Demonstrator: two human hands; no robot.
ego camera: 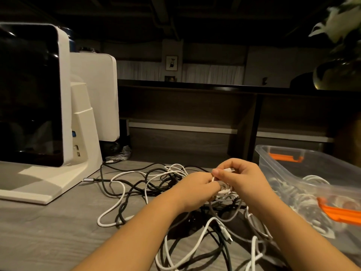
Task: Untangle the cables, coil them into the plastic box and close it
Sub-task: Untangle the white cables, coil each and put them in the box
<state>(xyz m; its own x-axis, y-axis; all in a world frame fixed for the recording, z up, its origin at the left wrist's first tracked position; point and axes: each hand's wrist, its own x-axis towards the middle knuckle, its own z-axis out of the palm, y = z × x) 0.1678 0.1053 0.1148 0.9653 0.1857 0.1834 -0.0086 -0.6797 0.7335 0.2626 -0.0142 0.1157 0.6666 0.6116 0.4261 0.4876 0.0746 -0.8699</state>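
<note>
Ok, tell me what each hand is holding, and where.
Both grip one thin white cable: the right hand pinches its connector end, the left hand holds the cord just below.

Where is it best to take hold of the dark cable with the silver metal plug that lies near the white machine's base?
Grip the dark cable with the silver metal plug just behind the plug, coming from above. That end lies free on the grey table, pointing left, apart from the tangled pile of cables, so it probably pulls out cleanly there.

Shop counter with point-of-sale terminal (39, 94)
</note>
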